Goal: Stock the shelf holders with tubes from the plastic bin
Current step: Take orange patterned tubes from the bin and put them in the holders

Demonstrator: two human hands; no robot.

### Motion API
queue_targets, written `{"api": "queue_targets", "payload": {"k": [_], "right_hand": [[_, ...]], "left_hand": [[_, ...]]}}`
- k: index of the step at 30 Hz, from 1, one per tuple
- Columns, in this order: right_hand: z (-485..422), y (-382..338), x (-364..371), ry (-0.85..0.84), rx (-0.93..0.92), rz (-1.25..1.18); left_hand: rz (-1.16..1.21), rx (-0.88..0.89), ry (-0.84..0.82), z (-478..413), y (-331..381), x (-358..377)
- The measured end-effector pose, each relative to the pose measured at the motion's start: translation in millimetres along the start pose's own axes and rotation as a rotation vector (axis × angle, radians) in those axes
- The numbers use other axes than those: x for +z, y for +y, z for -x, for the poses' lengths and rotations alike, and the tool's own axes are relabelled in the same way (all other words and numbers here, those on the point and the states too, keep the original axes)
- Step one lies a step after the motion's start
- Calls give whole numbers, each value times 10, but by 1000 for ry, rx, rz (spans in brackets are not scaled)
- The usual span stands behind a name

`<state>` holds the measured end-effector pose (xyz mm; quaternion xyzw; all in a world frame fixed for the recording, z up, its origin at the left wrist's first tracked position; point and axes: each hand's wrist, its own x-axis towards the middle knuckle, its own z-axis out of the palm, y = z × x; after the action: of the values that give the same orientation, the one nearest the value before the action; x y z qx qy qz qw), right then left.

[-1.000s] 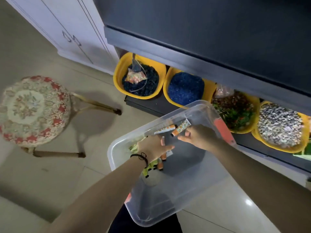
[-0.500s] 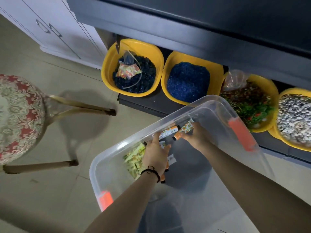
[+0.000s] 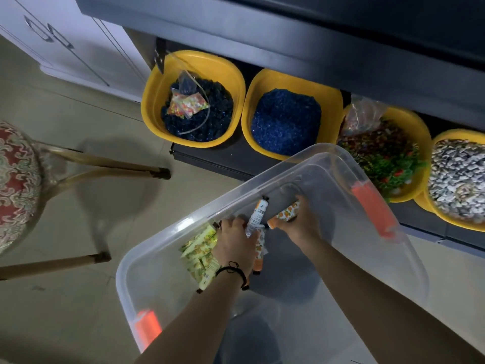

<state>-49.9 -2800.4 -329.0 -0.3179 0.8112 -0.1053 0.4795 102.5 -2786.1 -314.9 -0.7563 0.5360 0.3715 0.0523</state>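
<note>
A clear plastic bin [image 3: 168, 232] with orange latches sits below me on the floor. Both my hands are inside it. My left hand [image 3: 233, 243] grips a white and orange tube [image 3: 258, 214] that points up and away. My right hand [image 3: 301, 224] is closed on an orange-patterned tube [image 3: 286, 212] with an orange cap. Several green and yellow tubes [image 3: 200, 254] lie in a heap under my left wrist. Another orange tube [image 3: 259, 256] lies between my hands. No shelf holders are in view.
A dark shelf edge [image 3: 288, 48] overhangs a low ledge holding yellow tubs: dark beads [image 3: 199, 111], blue gravel [image 3: 286, 119], green plants [image 3: 388, 158], grey pebbles [image 3: 459, 177]. A cushioned stool [image 3: 18, 179] stands at the left. White cabinet doors [image 3: 65, 38] are at the top left.
My left hand has taken hold of the white and orange tube and tipped it upward. My right hand has shifted a little right with its tube. The camera has dropped closer to the bin.
</note>
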Motion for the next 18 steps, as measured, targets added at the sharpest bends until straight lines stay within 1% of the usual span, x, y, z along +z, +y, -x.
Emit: {"api": "queue_targets", "payload": {"k": [2, 5, 7, 9, 12, 18], "right_hand": [[-3, -2, -43, 12, 71, -97], [-15, -2, -91, -48, 123, -94], [-19, 26, -102, -61, 100, -56], [-25, 79, -103, -25, 76, -21], [-11, 147, -130, 34, 71, -18], [245, -19, -310, 29, -33, 22]], "left_hand": [[32, -17, -17, -27, 35, 4], [100, -35, -90, -71, 51, 5], [163, -55, -138, -78, 40, -7], [177, -53, -151, -64, 37, -26], [163, -23, -147, -15, 31, -92], [229, 62, -95, 148, 31, -310]]}}
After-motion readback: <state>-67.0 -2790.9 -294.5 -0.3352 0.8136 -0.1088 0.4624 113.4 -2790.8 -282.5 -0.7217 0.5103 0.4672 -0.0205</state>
